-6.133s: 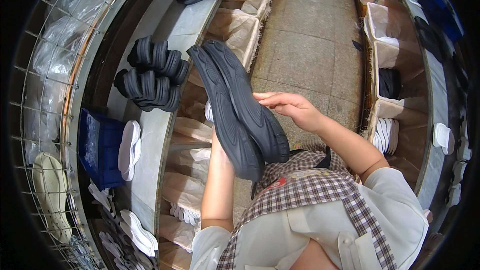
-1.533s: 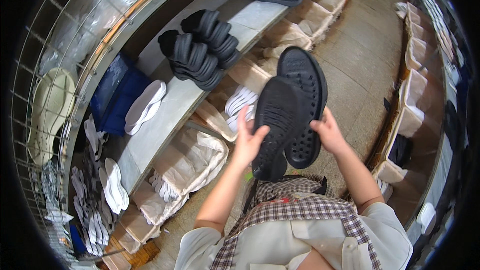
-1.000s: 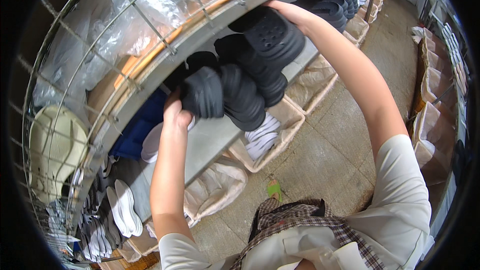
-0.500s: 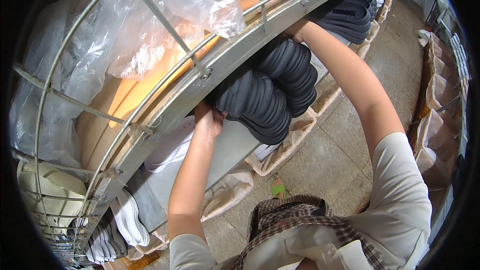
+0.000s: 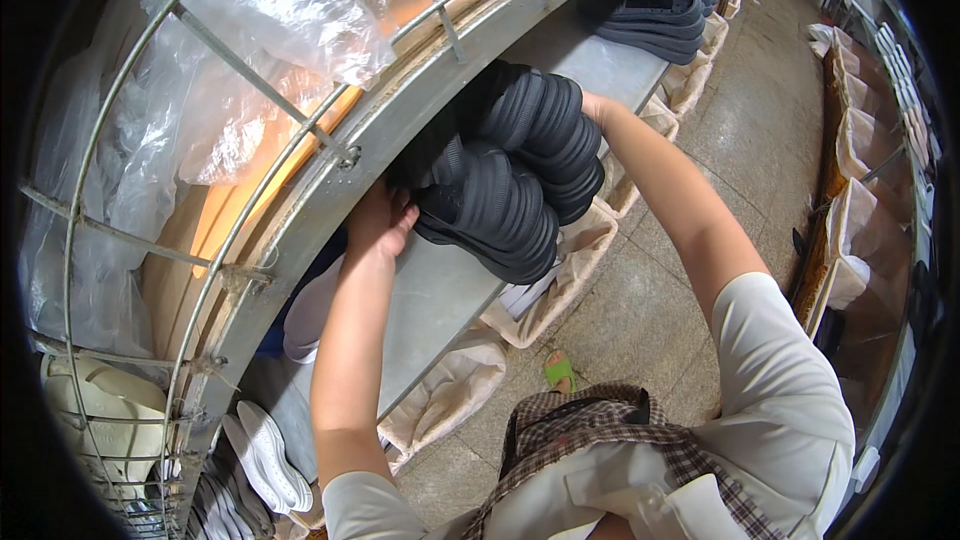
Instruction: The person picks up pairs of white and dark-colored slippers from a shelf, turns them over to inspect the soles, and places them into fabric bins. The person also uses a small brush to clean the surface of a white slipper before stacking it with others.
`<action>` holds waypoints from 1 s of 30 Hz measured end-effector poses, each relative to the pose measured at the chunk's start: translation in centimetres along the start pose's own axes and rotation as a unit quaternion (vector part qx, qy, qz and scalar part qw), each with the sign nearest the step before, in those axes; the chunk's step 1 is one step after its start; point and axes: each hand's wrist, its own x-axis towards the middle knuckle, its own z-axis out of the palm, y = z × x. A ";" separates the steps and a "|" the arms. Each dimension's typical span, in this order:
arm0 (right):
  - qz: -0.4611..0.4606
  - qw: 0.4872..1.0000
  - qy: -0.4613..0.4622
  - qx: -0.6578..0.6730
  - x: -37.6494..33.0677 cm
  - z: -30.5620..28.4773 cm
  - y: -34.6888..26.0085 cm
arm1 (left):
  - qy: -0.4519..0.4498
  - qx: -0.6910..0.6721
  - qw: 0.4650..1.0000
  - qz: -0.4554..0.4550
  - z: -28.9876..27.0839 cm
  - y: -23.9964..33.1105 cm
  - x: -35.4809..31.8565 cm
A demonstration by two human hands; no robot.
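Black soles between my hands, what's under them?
Beside the black soles, a grey shelf shows; below its edge, a lined bin with white soles. Whatever lies directly beneath the pile is covered.

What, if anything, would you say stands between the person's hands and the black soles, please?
Nothing visible does: the left hand is beside the near end of the black soles, the right hand at their far end. The upper shelf's metal edge hides some from view.

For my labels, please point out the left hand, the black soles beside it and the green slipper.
Left hand (image 5: 383, 220), head view: its middle.
Black soles (image 5: 507, 210), head view: nearer stack's side.
Green slipper (image 5: 559, 372), head view: strap.
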 end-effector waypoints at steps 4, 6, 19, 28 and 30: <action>0.018 1.000 -0.011 0.023 -0.6 0.3 0.4 | 0.053 0.121 0.991 0.023 0.1 -0.8 -1.3; 0.028 0.999 -0.018 0.033 -1.4 0.9 0.6 | -0.009 0.080 0.997 -0.004 0.0 -1.4 -2.2; 0.055 0.987 0.081 0.125 -7.6 6.6 4.7 | -0.059 -0.067 0.996 -0.028 -1.7 -4.5 -1.0; 0.026 0.979 0.101 0.178 -10.3 8.9 9.6 | -0.181 -0.050 0.982 -0.034 -1.6 -6.4 -3.1; 0.022 0.974 0.104 0.199 -11.8 9.8 10.9 | -0.208 -0.020 0.978 -0.016 -1.8 -6.8 -5.0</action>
